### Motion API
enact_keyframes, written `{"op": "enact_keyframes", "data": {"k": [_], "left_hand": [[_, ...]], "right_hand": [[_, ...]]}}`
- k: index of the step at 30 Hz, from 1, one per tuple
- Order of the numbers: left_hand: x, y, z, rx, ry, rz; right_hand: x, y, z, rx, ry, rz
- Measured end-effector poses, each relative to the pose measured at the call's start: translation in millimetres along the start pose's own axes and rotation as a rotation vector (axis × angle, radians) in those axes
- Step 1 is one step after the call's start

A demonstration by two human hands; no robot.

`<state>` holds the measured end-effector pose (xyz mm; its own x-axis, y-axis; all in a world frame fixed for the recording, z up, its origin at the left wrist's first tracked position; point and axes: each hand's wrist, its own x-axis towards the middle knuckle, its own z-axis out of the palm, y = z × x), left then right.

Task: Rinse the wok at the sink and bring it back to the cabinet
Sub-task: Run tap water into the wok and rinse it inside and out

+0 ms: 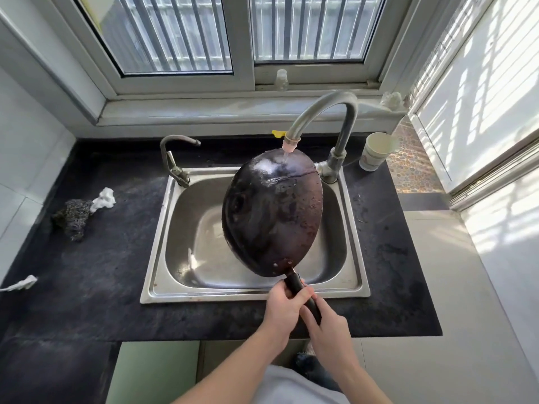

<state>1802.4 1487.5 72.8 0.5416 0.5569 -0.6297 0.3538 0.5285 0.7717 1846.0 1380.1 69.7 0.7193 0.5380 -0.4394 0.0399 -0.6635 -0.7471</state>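
A dark, worn wok [272,211] is held over the steel sink [163,228], turned so its blackened underside faces me. Water runs from the tall curved tap [329,112] onto the wok's far upper edge. The wok's black handle [303,297] points toward me across the sink's front rim. My left hand [281,307] wraps the handle close to the wok. My right hand [326,325] grips the handle's near end, just behind the left.
A second small tap [175,158] stands at the sink's back left. On the black counter lie a steel scourer [73,214] and white crumpled scraps [103,199] at left, a paper cup [376,151] at back right. Pale green cabinet fronts [154,371] sit below the counter.
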Motion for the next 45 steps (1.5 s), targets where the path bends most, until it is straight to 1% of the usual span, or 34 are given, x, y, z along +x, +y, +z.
{"op": "enact_keyframes", "data": {"k": [13,22,25,35,39,45], "left_hand": [[12,27,42,0.009,0.11,0.021],[31,42,51,0.024,0.173,0.062],[36,45,48,0.037,0.192,0.068],[34,42,18,-0.064,0.252,0.043],[26,33,4,-0.068,0.241,0.042],[7,25,-11,-0.038,0.188,0.018]], "right_hand": [[41,4,-40,-0.002,-0.078,-0.113],[74,-5,-54,0.041,-0.15,-0.18],[82,-9,-51,0.049,-0.17,-0.187],[82,-19,-26,-0.009,-0.23,-0.2],[68,-22,-14,-0.016,-0.25,-0.182],[44,-16,2,-0.004,-0.207,-0.151]]}}
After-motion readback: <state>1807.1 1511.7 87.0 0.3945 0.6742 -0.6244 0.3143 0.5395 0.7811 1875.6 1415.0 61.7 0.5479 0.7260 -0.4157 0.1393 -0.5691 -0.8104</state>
